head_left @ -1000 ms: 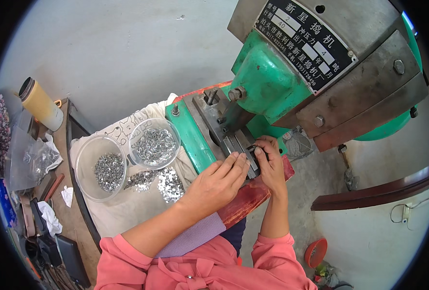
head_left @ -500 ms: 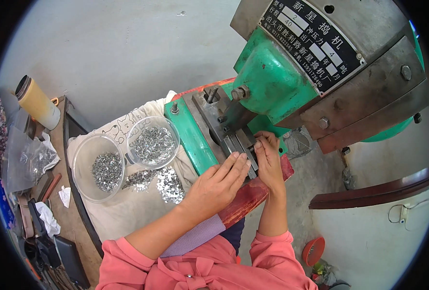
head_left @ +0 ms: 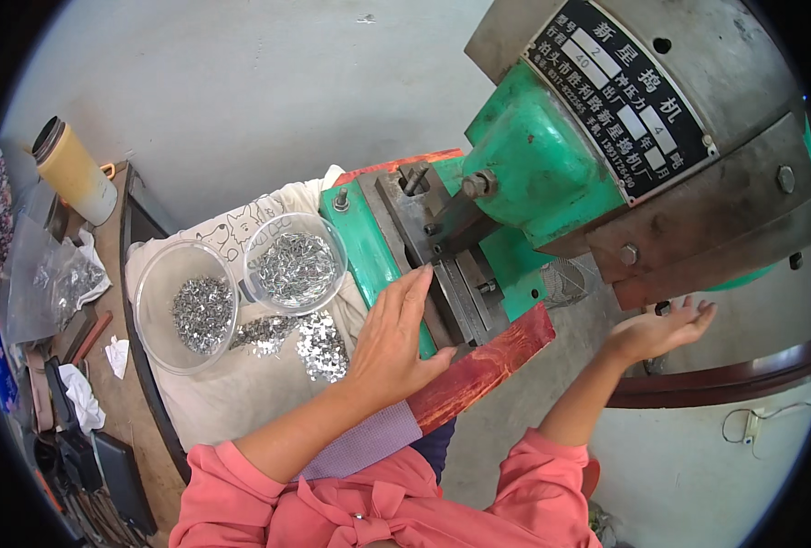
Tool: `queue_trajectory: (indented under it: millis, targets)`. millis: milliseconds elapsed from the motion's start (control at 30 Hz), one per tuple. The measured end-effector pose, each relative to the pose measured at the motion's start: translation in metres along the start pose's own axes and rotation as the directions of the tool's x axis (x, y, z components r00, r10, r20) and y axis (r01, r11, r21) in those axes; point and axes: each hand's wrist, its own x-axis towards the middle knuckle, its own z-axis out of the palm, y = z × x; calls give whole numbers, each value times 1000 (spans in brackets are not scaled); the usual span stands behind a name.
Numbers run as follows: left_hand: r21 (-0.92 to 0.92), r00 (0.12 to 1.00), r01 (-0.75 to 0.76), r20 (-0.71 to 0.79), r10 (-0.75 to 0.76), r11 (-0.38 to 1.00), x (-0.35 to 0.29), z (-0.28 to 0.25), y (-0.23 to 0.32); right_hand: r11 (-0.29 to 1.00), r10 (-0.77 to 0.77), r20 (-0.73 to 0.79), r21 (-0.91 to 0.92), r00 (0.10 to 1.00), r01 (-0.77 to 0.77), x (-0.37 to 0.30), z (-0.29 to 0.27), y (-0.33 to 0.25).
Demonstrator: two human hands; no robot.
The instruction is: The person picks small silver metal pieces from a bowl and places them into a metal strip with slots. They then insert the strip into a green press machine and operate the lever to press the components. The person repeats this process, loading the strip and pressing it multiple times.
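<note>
My left hand (head_left: 390,340) is open beside the steel die (head_left: 469,297) on the bed of a green punch press (head_left: 551,169). Its fingertips are at the die's near left edge, thumb spread apart, and I see nothing in it. Away to the right, below the press head, my right hand (head_left: 652,335) is palm up with its fingers stretched out. A small dark knob (head_left: 663,309) shows just behind those fingers; whether they touch it I cannot tell. The steel punch holder (head_left: 460,224) stands over the far part of the die.
Two clear tubs, one (head_left: 140,306) with small metal bits and one (head_left: 337,242) with thin metal pieces, stand on a cloth (head_left: 232,402) at left. Loose shiny flakes (head_left: 321,347) lie beside them. A red wooden edge (head_left: 487,370) runs before the press; a yellow bottle (head_left: 76,178) stands far left.
My right hand has left the die and swung out to the right, turning palm up. My left hand has drawn back left off the die, its thumb spreading. The view has shifted slightly.
</note>
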Motion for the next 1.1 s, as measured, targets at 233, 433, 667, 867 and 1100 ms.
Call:
queue_trajectory:
  millis: [233,433,667,867,1100]
  targets:
    - [-38,1000,29,-5,-29,999,8,8,5,985,-67,165,167,984,39,121,-12,57]
    - [1,996,61,-65,-61,998,10,6,1,983,-181,303,32,936,180,148,-16,81]
    - [60,995,40,-92,-35,997,23,6,0,993,116,485,-77,867,-90,287,-19,41]
    - [166,984,21,-178,9,986,49,7,-16,987,138,628,-155,766,-52,341,33,-8]
    - [150,980,1,-197,29,989,65,7,-29,969,160,801,-240,578,65,324,94,-87]
